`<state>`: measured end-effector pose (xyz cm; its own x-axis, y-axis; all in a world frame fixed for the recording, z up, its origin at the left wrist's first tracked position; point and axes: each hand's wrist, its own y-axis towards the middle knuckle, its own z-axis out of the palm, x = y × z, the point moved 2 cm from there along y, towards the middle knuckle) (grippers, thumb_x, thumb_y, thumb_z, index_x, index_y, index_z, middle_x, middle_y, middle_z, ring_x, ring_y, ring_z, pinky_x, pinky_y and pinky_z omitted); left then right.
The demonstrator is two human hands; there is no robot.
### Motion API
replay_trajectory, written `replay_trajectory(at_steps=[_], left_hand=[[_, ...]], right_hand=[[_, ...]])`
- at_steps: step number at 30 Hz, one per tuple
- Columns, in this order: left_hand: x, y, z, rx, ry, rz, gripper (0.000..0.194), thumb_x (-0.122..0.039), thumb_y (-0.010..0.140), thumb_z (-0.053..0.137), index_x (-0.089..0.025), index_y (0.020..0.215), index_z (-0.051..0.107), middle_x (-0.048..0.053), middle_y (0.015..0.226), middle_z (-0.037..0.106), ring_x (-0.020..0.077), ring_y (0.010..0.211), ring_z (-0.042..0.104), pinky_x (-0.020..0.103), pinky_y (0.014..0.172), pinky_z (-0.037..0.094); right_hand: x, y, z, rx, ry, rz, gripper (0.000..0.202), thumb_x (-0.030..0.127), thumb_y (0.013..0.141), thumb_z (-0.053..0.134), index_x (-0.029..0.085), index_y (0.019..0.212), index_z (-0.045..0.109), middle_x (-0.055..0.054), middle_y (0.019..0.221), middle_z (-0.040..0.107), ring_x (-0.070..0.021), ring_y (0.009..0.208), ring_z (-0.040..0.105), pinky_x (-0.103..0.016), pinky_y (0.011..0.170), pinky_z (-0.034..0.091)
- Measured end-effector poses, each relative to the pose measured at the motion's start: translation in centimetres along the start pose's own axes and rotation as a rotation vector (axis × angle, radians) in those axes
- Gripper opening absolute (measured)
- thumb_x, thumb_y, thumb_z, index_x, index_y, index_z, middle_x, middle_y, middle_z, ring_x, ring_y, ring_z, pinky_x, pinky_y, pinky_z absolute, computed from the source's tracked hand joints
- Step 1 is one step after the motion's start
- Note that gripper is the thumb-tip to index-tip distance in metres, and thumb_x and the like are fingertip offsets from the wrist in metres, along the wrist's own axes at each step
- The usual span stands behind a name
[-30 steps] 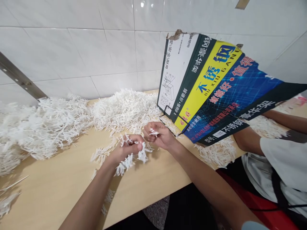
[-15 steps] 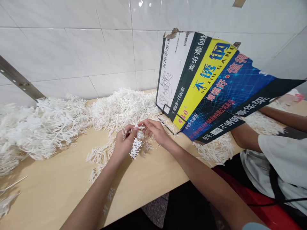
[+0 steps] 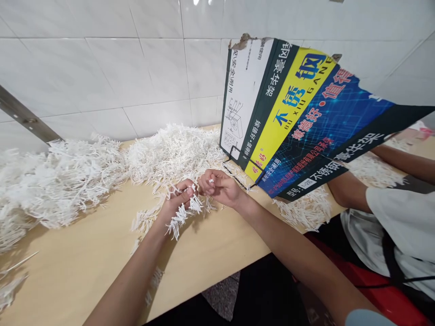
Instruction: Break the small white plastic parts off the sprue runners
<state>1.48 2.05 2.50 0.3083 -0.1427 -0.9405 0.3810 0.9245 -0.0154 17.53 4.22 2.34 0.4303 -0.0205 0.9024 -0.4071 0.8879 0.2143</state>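
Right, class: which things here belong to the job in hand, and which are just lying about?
In the job:
- White branching pieces in the left hand
- Small white bit in the right hand
- Probably the white heap beyond them

Seemingly just there:
- Printed cardboard, standing
- Metal strip, far left

You get a bright, evenly lit view, with small white glare spots high on the glossy white tiled wall (image 3: pixel 154 68). Soft shadows fall on the flat, pale wooden surface (image 3: pixel 204 246). Wide-angle distortion stretches your edges, and fine strands blur together at left.
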Motion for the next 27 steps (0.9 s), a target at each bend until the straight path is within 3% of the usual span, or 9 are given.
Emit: replay_trajectory(at_steps=[3,6,8,11,14,18,22,27], left_hand=[[0.1,0.4,-0.6,-0.153,0.159,0.121,0.040,-0.054,0.080,0.077,-0.020,0.071,0.057,-0.004,0.056,0.047,0.0108,0.050,0.040,0.026,0.051,0.028],[0.0,0.6,-0.7,-0.282,0.324,0.214,0.037,-0.053,0.087,0.071,-0.020,0.075,0.061,-0.003,0.063,0.051,0.0114,0.056,0.044,0.025,0.054,0.031],[0.0,0.6,-0.6,-0.346,0.384,0.245,0.033,-0.052,0.088,0.070,-0.020,0.079,0.064,-0.003,0.064,0.051,0.0117,0.058,0.045,0.025,0.056,0.033],[-0.1,0.5,-0.5,-0.410,0.410,0.278,0.030,-0.050,0.087,0.071,-0.020,0.085,0.068,-0.003,0.066,0.054,0.0122,0.062,0.047,0.025,0.059,0.036],[0.0,0.6,-0.7,-0.391,0.350,0.231,0.034,-0.053,0.085,0.073,-0.019,0.084,0.069,-0.002,0.066,0.056,0.0118,0.061,0.048,0.024,0.057,0.035],[0.0,0.8,-0.8,-0.262,0.318,0.096,0.046,-0.059,0.081,0.074,-0.017,0.068,0.061,-0.004,0.055,0.048,0.0093,0.050,0.040,0.025,0.050,0.029],[-0.6,0.8,-0.6,-0.133,0.274,0.000,0.043,-0.051,0.068,0.087,-0.016,0.068,0.063,-0.004,0.055,0.050,0.0082,0.048,0.039,0.024,0.049,0.027],[-1.3,0.5,-0.8,-0.123,0.322,-0.007,0.036,-0.039,0.059,0.093,-0.016,0.070,0.068,-0.004,0.054,0.053,0.0075,0.047,0.041,0.024,0.048,0.026]], right_hand=[[0.3,0.2,-0.4,-0.153,-0.262,-0.035,0.026,0.040,0.078,0.078,0.020,0.090,0.066,-0.003,0.084,0.066,-0.0166,0.077,0.059,-0.029,0.071,0.048],[0.2,0.3,-0.5,-0.242,-0.436,-0.052,0.032,0.038,0.085,0.070,0.022,0.112,0.067,-0.005,0.104,0.071,-0.0175,0.090,0.063,-0.025,0.069,0.048],[-0.1,0.2,-0.3,-0.181,-0.469,-0.029,0.030,0.045,0.093,0.059,0.020,0.107,0.069,-0.004,0.097,0.070,-0.0165,0.083,0.062,-0.024,0.064,0.045],[-0.3,0.0,0.2,-0.039,-0.587,-0.016,0.038,0.053,0.094,0.060,0.018,0.081,0.066,0.000,0.073,0.063,-0.0141,0.069,0.056,-0.024,0.062,0.041],[-0.3,-0.2,0.4,-0.006,-0.656,-0.043,0.046,0.056,0.093,0.063,0.017,0.068,0.058,0.002,0.063,0.055,-0.0127,0.063,0.050,-0.025,0.061,0.037],[-0.1,-0.2,0.0,-0.035,-0.536,-0.062,0.046,0.059,0.093,0.063,0.018,0.072,0.059,0.002,0.065,0.053,-0.0131,0.062,0.050,-0.025,0.060,0.038],[0.1,0.0,-0.5,-0.002,-0.450,-0.031,0.047,0.061,0.091,0.063,0.019,0.072,0.057,0.003,0.063,0.050,-0.0128,0.059,0.045,-0.026,0.057,0.035],[0.7,0.0,-0.3,0.064,-0.537,-0.069,0.051,0.061,0.092,0.063,0.018,0.066,0.055,0.003,0.061,0.047,-0.0119,0.059,0.040,-0.026,0.058,0.029]])
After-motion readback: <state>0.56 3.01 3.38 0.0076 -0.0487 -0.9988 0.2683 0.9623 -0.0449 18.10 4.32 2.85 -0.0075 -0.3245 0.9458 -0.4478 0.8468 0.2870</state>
